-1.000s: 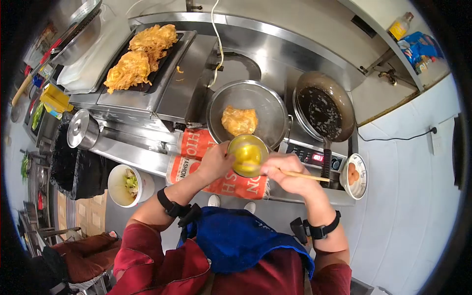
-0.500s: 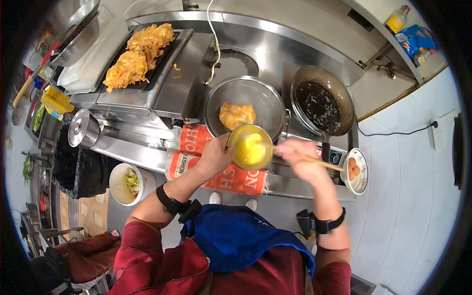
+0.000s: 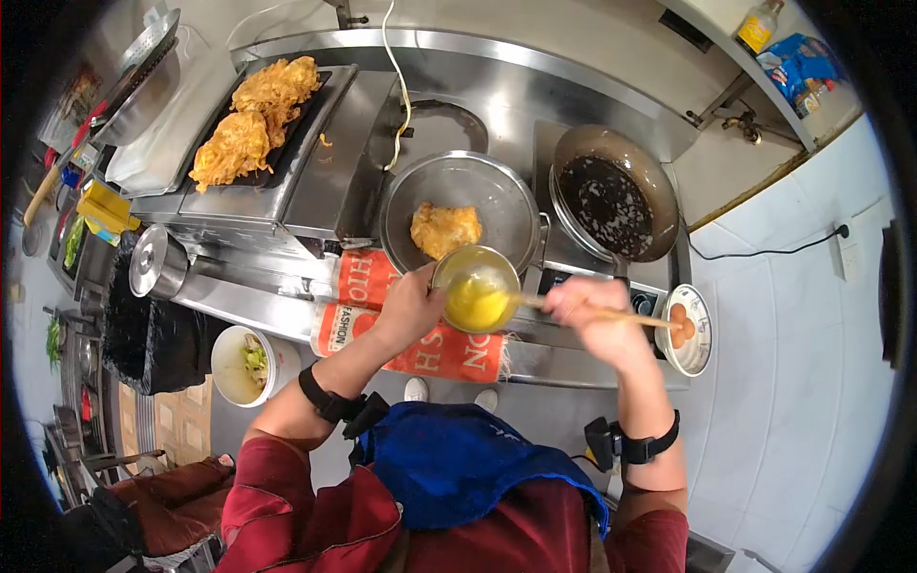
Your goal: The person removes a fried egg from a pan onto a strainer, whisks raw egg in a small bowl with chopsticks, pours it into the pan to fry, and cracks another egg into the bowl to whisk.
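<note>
Desk (image 3: 564,367) holding basin (image 3: 501,212) | basin's near side: left hand (image 3: 413,306) gripping bowl (image 3: 478,259), right hand (image 3: 597,323) chopsticks (image 3: 651,319) | seemingly beating egg (image 3: 478,305), next needing steady bowl

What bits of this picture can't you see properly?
All in the head view:
- Fingers of the right hand: too blurred to count.
- Far tip of the wooden utensil: blurred and lost in the yellow liquid in the small bowl.
- Part of the cooker panel: covered by the right hand.
- Inside of the silver pot: hidden by its lid.
- Writing on the shelf bottle: too small.
</note>
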The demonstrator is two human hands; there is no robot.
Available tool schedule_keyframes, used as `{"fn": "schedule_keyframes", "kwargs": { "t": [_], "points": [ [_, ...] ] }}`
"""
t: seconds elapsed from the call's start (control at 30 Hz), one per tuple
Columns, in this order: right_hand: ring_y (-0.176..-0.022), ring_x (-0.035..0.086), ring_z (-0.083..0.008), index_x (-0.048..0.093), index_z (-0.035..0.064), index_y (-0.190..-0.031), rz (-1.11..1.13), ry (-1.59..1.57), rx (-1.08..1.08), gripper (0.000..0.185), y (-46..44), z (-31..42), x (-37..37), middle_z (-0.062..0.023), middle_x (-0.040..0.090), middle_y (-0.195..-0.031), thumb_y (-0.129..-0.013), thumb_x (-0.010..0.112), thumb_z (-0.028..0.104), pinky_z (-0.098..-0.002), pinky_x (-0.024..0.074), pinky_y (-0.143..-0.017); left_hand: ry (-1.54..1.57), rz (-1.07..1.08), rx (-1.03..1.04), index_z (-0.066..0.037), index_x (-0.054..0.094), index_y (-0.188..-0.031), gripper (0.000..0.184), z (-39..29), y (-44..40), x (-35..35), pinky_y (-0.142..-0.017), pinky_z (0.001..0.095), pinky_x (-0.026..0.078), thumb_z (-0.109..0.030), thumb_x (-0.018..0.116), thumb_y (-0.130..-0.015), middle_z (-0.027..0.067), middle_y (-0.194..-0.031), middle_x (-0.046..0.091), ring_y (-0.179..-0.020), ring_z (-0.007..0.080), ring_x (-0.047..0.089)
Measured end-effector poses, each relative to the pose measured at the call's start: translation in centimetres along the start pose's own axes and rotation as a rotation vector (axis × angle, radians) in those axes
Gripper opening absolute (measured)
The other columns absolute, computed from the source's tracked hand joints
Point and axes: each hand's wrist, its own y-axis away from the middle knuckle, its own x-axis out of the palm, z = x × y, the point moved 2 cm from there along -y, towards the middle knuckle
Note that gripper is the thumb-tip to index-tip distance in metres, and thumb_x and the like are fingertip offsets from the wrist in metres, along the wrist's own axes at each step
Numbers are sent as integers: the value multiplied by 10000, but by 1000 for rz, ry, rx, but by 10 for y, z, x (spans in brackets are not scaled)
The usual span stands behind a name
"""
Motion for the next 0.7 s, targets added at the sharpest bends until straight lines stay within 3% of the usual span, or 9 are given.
{"fn": "schedule_keyframes", "kwargs": {
  "t": [0.1,0.2,0.3,0.33,0.4,0.53,0.63,0.67,0.7],
  "points": [
    [-554,510,-96,604,2,-724,-111,-113,152,161,-14,-4,6,-37,570,-633,-812,521,108,-242,439,-521,2,25,-57,28,529,-871,228,-6,-2,5,-645,470,430,-128,487,-709,269,-707,548,-725,413,549],
    [-525,476,-180,574,25,-677,93,-38,-122,175,-11,12,24,-106,486,-560,-799,563,150,-311,386,-490,-16,7,-16,31,526,-868,224,2,-7,12,-642,470,428,-128,487,-714,271,-700,545,-721,417,546],
    [-512,480,-174,593,25,-690,-34,-43,-158,179,-3,3,-3,-90,502,-561,-807,559,157,-297,393,-485,-9,-19,25,32,524,-870,227,7,-8,8,-638,471,427,-126,489,-711,270,-695,545,-714,421,543],
    [-536,512,-186,611,32,-725,-45,-15,63,140,-7,-9,-12,-97,536,-587,-802,557,135,-289,418,-515,-16,-15,26,31,523,-871,228,6,-7,7,-639,472,427,-124,490,-707,268,-696,546,-712,423,542],
    [-556,523,-195,617,38,-747,-121,-19,-84,111,-20,-12,0,-103,557,-610,-797,552,113,-281,436,-550,-31,-1,-2,34,521,-870,228,-3,-8,8,-639,473,425,-121,490,-706,266,-695,545,-717,422,541],
    [-547,495,-173,617,41,-740,149,92,-124,110,-18,3,17,-77,553,-596,-798,546,101,-268,430,-543,-29,22,-11,39,517,-871,227,1,-9,10,-635,476,423,-111,483,-704,260,-685,546,-712,424,537],
    [-549,469,-87,621,44,-723,-43,-118,-9,166,-16,-20,-15,-22,535,-570,-822,534,144,-231,389,-493,7,-11,42,37,522,-868,225,-2,-7,5,-628,474,426,-109,482,-702,261,-673,544,-702,424,538],
    [-559,499,-120,621,42,-732,-82,-135,161,157,-21,-13,-18,-44,566,-612,-816,538,147,-252,410,-515,9,-12,37,37,522,-868,225,-1,-7,7,-628,474,426,-109,482,-702,261,-673,544,-702,424,538],
    [-559,509,-142,620,41,-737,-72,-96,41,146,-24,-16,-6,-57,576,-629,-808,543,143,-267,417,-521,-4,-7,19,34,524,-865,221,0,-9,10,-626,474,427,-109,483,-701,260,-672,544,-697,424,538]
  ]
}}
